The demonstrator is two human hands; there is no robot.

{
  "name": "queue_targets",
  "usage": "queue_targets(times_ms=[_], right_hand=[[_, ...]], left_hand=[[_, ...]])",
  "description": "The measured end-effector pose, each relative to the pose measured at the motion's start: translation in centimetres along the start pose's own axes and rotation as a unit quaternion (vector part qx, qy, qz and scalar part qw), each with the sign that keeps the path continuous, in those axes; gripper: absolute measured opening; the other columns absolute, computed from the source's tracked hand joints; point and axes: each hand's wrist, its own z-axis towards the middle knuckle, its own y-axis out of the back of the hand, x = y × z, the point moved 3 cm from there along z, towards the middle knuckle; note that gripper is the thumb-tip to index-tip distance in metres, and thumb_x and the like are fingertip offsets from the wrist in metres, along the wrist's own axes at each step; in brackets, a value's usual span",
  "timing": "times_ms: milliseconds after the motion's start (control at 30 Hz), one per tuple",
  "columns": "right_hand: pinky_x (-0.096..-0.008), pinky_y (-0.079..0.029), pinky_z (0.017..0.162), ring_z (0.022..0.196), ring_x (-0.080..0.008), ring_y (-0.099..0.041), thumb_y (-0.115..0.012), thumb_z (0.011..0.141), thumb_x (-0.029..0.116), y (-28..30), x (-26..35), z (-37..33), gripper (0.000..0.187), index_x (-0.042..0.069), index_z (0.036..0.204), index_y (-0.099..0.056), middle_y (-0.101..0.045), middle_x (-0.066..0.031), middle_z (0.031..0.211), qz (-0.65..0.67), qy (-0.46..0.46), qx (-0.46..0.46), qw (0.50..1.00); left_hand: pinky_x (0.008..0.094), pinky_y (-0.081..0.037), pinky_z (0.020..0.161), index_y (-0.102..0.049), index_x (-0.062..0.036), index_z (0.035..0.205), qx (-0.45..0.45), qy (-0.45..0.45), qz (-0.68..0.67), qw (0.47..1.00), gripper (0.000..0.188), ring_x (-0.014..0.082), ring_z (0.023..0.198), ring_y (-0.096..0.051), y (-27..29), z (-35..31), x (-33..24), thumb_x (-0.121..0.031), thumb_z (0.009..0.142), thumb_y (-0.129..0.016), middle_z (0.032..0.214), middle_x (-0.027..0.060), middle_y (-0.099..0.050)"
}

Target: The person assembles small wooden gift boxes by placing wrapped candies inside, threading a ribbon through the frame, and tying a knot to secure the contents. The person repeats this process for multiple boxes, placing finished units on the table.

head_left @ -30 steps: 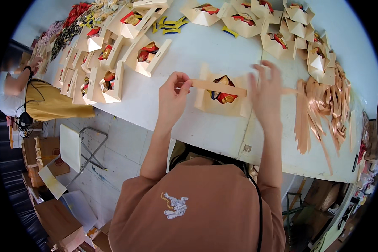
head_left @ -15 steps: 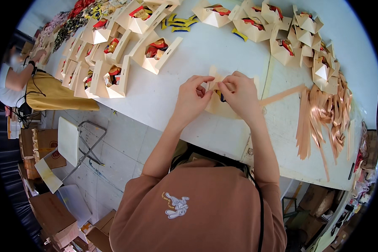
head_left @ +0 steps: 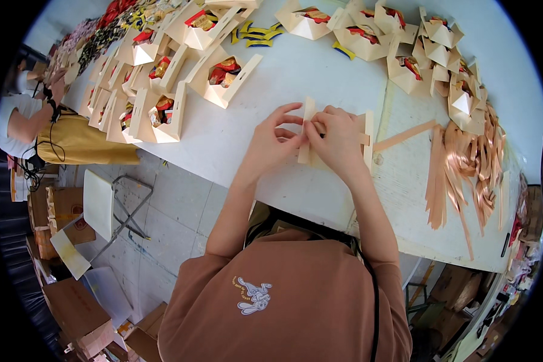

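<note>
In front of me on the table stands a small cream paper box (head_left: 308, 110) with two upright slotted flaps, its inside mostly covered by my hands. A flat copper-coloured ribbon (head_left: 407, 135) comes in from the right, passes the right-hand flap and runs beneath my right hand (head_left: 336, 142). That hand is closed in a pinch at the inner face of the left-hand flap, apparently on the ribbon; its fingertips hide the end. Just outside this flap is my left hand (head_left: 271, 142), fingers apart and curved, thumb close to the flap.
Several filled paper boxes (head_left: 157, 114) crowd the table's left, others (head_left: 407, 69) the far right. Yellow-and-blue wrapped sweets (head_left: 259, 33) lie at the back. A ribbon bundle (head_left: 464, 163) hangs over the right side. A folding chair (head_left: 99, 202), cartons (head_left: 75, 308) and another person (head_left: 27, 120) are left.
My left hand has drawn back a little and its fingers have spread from their pinch. The right hand has shifted slightly left to the flap. Both box flaps now show more upright.
</note>
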Motion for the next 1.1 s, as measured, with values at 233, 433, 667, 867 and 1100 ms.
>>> queue_targets(times_ms=[233, 433, 667, 867, 1100], right_hand=[[-0.049, -0.034, 0.095, 0.096, -0.027, -0.057, -0.073, 0.082, 0.033, -0.9, 1.0, -0.6, 0.028, 0.006, 0.075, -0.068, -0.061, -0.0066, 0.085, -0.145, 0.033, -0.036, 0.988], [-0.0516, -0.031, 0.102, 0.108, -0.0302, -0.055, -0.073, 0.084, 0.032, 1.6, 1.2, -1.3, 0.035, 0.003, 0.103, -0.064, -0.056, -0.0169, 0.114, -0.132, 0.039, -0.115, 0.984], [-0.0368, -0.043, 0.09, 0.097, -0.0251, -0.06, -0.062, 0.097, 0.026, 5.6, -6.3, -3.7, 0.033, 0.001, 0.118, -0.057, -0.06, -0.0164, 0.108, 0.106, -0.158, -0.14, 0.972], [-0.026, -0.037, 0.059, 0.065, -0.0082, -0.045, -0.063, 0.097, 0.024, 8.3, -10.4, -6.3, 0.026, -0.001, 0.089, -0.063, -0.05, -0.0011, 0.065, 0.171, -0.224, 0.051, 0.958], [-0.0223, -0.034, 0.065, 0.072, -0.0052, -0.042, -0.066, 0.095, 0.021, 16.4, -8.5, -7.5, 0.025, 0.001, 0.083, -0.06, -0.048, 0.0026, 0.074, 0.235, -0.199, 0.021, 0.951]], left_hand=[[0.0285, -0.057, 0.076, -0.061, -0.0013, 0.122, 0.019, -0.009, -0.059, 0.998, 0.031, 0.0167, 0.085, -0.069, 2.2, 1.8, 4.3, -0.003, 0.09, -0.065, 0.104, 0.0087, -0.071], [0.034, -0.054, 0.083, -0.066, -0.0004, 0.113, -0.208, -0.049, 0.508, 0.834, 0.027, 0.0311, 0.091, -0.067, 7.4, -0.8, 2.9, 0.002, 0.087, -0.058, 0.109, 0.0132, -0.069], [0.0288, -0.048, 0.086, -0.064, -0.0013, 0.119, -0.001, -0.102, 0.14, 0.985, 0.024, 0.0139, 0.1, -0.059, 1.3, -0.5, 0.8, -0.009, 0.098, -0.056, 0.108, 0.0057, -0.068], [0.029, -0.049, 0.069, -0.065, 0.0043, 0.097, 0.081, 0.004, 0.165, 0.983, 0.021, 0.0106, 0.08, -0.058, 3.0, 1.2, 2.5, -0.017, 0.095, -0.064, 0.091, 0.0079, -0.066], [0.0262, -0.046, 0.075, -0.064, -0.0016, 0.079, 0.067, -0.076, 0.107, 0.989, 0.019, 0.008, 0.082, -0.056, 8.8, -0.1, -2.9, -0.015, 0.091, -0.069, 0.086, 0.0027, -0.063]])
